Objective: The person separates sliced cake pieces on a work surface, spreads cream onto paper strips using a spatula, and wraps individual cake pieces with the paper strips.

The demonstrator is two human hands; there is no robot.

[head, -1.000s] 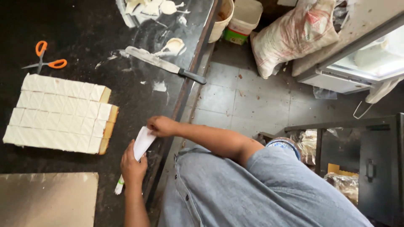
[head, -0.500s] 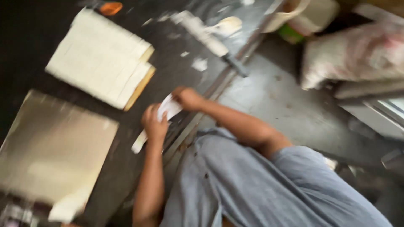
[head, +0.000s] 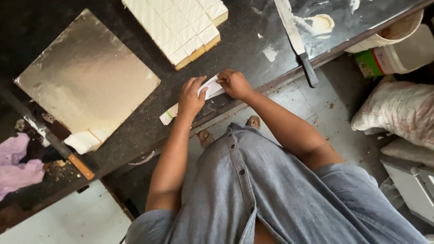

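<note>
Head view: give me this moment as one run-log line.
left hand: pressing white paper cone | right hand: pinching cone's end | cut cake slab, long knife beyond

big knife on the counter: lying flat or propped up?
Lying flat: the knife rests blade-down-flat on the dark counter, its black handle jutting past the counter edge, untouched by either hand.
</note>
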